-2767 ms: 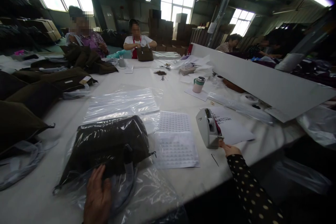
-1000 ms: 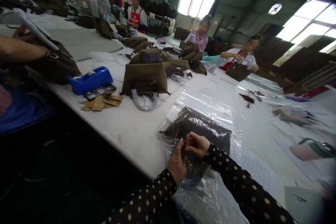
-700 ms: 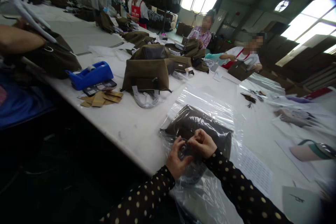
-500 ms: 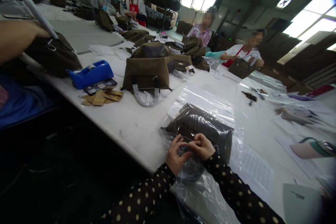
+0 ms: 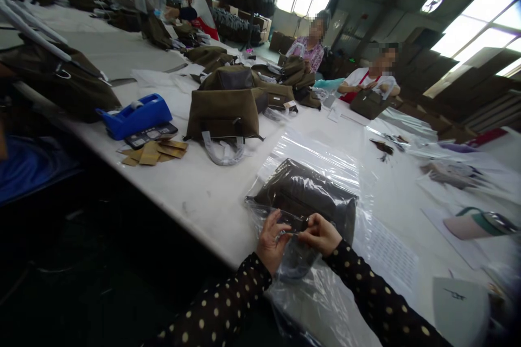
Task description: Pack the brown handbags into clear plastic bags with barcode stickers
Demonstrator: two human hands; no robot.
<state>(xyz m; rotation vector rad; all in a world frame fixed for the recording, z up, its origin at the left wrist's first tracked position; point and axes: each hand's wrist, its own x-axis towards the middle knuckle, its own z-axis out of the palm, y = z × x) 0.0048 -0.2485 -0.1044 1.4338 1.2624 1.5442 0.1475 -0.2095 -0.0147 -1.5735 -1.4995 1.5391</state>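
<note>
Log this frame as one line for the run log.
left hand: pinching clear plastic bag | right hand: pinching same bag | contents: dark handbag | surface: white table | nearby: blue tape dispenser

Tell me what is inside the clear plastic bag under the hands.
A dark brown handbag lies inside the clear plastic bag, its curved handle at the near end. Left hand and right hand cover that end; the bag's contents stay hidden.

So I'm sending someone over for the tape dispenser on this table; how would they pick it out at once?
Follow the near edge of the long white table leftward from the person's hands to the loose brown card tags. The tape dispenser sits just behind them: the only bright blue plastic thing among olive-brown bags.
</note>
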